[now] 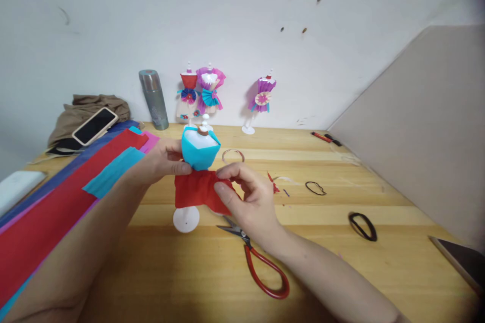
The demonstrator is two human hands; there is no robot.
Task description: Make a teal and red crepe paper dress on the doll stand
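Observation:
A small white dress-form mannequin [205, 124] stands on a round white base [186, 220], its bust wrapped in turquoise crepe paper [200, 154]. My left hand [168, 161] is closed around its left side, thumb at the waist. Below the waist hangs a strip of red crepe paper [197, 189], slightly gathered along its top edge. My right hand [248, 194] pinches the right end of this strip between thumb and forefinger. Red-handled scissors [265, 270] lie partly spread just under my right hand. The mannequin's stem is hidden behind the red paper.
Three dressed mannequins, one purple [262, 96], stand by the wall. Crepe paper strips [64, 197] lie at left, near a phone [95, 126], a cloth [91, 108] and a thermos [154, 101]. Black hair ties [362, 227], red scraps [273, 184] and a marker [321, 137] lie at right.

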